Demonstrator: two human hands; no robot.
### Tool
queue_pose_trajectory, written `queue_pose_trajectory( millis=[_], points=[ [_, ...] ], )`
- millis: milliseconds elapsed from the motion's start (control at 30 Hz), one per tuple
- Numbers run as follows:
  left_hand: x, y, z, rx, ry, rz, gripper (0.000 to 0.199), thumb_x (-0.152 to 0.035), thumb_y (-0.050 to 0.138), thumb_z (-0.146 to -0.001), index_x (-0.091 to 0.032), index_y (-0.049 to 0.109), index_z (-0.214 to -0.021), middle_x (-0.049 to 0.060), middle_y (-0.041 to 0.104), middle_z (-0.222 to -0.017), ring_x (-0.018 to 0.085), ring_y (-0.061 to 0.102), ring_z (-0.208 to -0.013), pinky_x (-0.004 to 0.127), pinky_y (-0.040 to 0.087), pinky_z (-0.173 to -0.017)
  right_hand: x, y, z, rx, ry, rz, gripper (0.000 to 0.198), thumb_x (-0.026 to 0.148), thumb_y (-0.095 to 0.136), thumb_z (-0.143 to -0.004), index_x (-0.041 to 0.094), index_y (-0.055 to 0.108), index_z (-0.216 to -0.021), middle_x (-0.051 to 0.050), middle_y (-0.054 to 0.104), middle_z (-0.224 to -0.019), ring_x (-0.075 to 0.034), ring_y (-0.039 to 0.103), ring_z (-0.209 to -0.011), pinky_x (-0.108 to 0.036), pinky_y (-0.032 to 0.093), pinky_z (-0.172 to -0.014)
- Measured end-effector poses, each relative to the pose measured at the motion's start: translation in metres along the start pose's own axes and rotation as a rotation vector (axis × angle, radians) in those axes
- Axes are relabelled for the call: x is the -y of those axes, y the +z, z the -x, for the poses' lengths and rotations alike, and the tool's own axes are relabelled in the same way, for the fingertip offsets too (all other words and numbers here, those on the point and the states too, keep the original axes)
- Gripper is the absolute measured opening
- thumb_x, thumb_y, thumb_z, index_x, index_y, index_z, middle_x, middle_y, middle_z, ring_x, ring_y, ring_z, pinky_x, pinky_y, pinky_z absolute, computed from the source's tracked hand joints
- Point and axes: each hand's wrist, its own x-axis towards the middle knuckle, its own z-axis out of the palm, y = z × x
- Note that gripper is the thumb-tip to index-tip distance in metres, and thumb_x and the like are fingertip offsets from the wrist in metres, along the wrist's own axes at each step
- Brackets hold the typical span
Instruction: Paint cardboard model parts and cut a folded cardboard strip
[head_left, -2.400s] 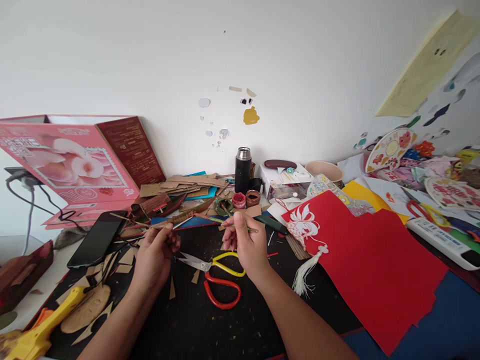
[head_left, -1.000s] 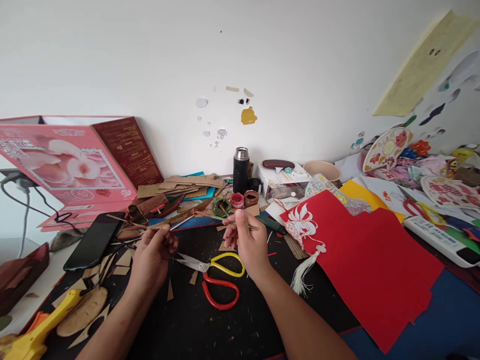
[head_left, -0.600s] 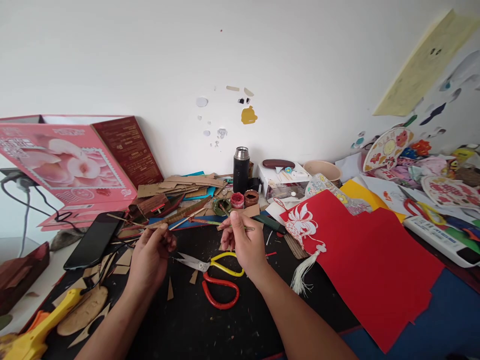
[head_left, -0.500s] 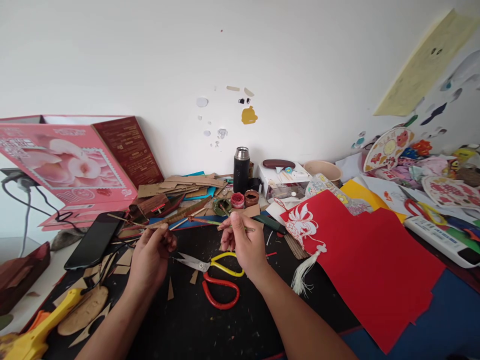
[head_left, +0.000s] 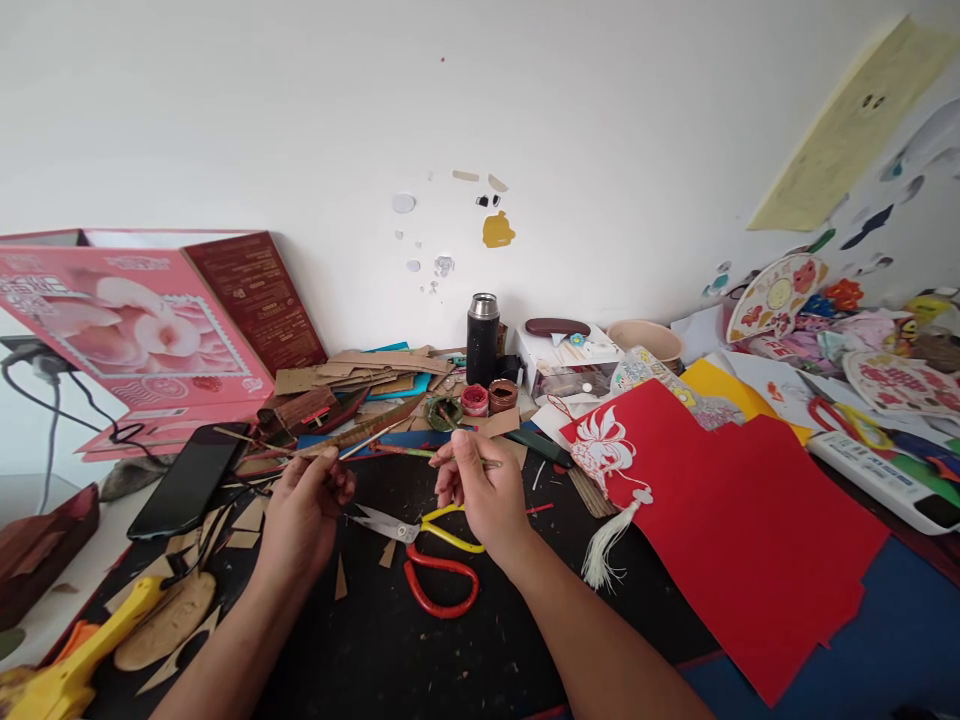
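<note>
Over the dark mat, my left hand [head_left: 304,505] is closed, thumb against forefinger, on a thin brown stick [head_left: 251,440] that juts out to the left. My right hand [head_left: 484,490] pinches a thin paintbrush [head_left: 405,451], greenish with a reddish end, pointing left toward my left hand; its back end shows past the thumb. My fingers hide the middle of it. Scissors [head_left: 409,535] with one yellow and one red handle lie open between my wrists. Just beyond the right hand stand open jars of green paint [head_left: 442,414], red paint [head_left: 475,401] and brown paint [head_left: 503,396].
A black flask [head_left: 483,340] stands behind the jars, beside stacked cardboard strips [head_left: 375,365]. On the left are a phone [head_left: 187,480], a yellow glue gun [head_left: 112,630] and a pink box [head_left: 142,320]. Red card [head_left: 735,520] with a white tassel [head_left: 606,550] lies on the right.
My right hand has shifted slightly left and down with the paintbrush, whose far end has come closer to my left hand. The left hand stays almost still.
</note>
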Motion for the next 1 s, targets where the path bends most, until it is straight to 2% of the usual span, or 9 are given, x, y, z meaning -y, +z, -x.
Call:
queue_pose_trajectory(
  millis=[167, 300, 400, 567, 867, 1000],
  points=[
    [0.001, 0.000, -0.003, -0.008, 0.005, 0.000, 0.040, -0.033, 0.096, -0.065, -0.021, 0.058, -0.066, -0.006, 0.051, -0.061, 0.011, 0.048, -0.056, 0.023, 0.039, -0.047, 0.001, -0.001, -0.001, -0.040, -0.005, -0.014, 0.065, 0.078, 0.059, -0.096, 0.016, 0.071, -0.080, 0.000, 0.063, -0.058, -0.010, 0.060, -0.041, -0.017, 0.041, -0.039],
    [0.001, -0.001, -0.003, -0.015, 0.001, 0.005, 0.038, -0.032, 0.096, -0.064, -0.020, 0.060, -0.066, -0.006, 0.050, -0.060, 0.011, 0.046, -0.056, 0.023, 0.038, -0.047, 0.003, -0.002, -0.003, -0.118, 0.034, -0.067, 0.068, 0.083, 0.061, -0.091, 0.016, 0.070, -0.081, 0.001, 0.062, -0.055, -0.010, 0.060, -0.039, -0.017, 0.039, -0.036],
    [0.000, -0.002, -0.003, -0.011, 0.002, 0.005, 0.039, -0.032, 0.096, -0.063, -0.020, 0.059, -0.066, -0.006, 0.050, -0.060, 0.011, 0.046, -0.057, 0.023, 0.038, -0.047, 0.003, -0.002, -0.004, -0.127, 0.044, -0.068, 0.069, 0.084, 0.062, -0.089, 0.016, 0.070, -0.080, 0.000, 0.063, -0.055, -0.010, 0.060, -0.039, -0.017, 0.039, -0.036],
    [0.000, -0.003, -0.001, 0.000, 0.002, -0.009, 0.037, -0.032, 0.095, -0.065, -0.021, 0.060, -0.067, -0.006, 0.050, -0.061, 0.011, 0.046, -0.057, 0.023, 0.039, -0.048, 0.002, -0.002, -0.003, -0.105, 0.020, -0.043, 0.067, 0.082, 0.062, -0.092, 0.016, 0.071, -0.081, 0.000, 0.063, -0.057, -0.010, 0.059, -0.039, -0.017, 0.039, -0.037],
    [-0.001, -0.001, -0.002, -0.001, 0.007, -0.011, 0.038, -0.034, 0.096, -0.065, -0.020, 0.060, -0.067, -0.006, 0.050, -0.061, 0.011, 0.047, -0.057, 0.024, 0.039, -0.048, 0.009, -0.010, -0.012, -0.231, -0.004, -0.029, 0.063, 0.078, 0.064, -0.092, 0.016, 0.070, -0.080, 0.000, 0.063, -0.056, -0.011, 0.060, -0.040, -0.018, 0.036, -0.036],
    [-0.001, -0.002, -0.002, -0.010, 0.012, -0.012, 0.038, -0.033, 0.095, -0.065, -0.020, 0.059, -0.066, -0.006, 0.050, -0.061, 0.010, 0.046, -0.057, 0.023, 0.038, -0.048, 0.012, -0.009, -0.011, -0.231, -0.002, -0.055, 0.064, 0.079, 0.065, -0.091, 0.016, 0.069, -0.079, 0.000, 0.063, -0.055, -0.011, 0.060, -0.039, -0.018, 0.036, -0.036]
  ],
)
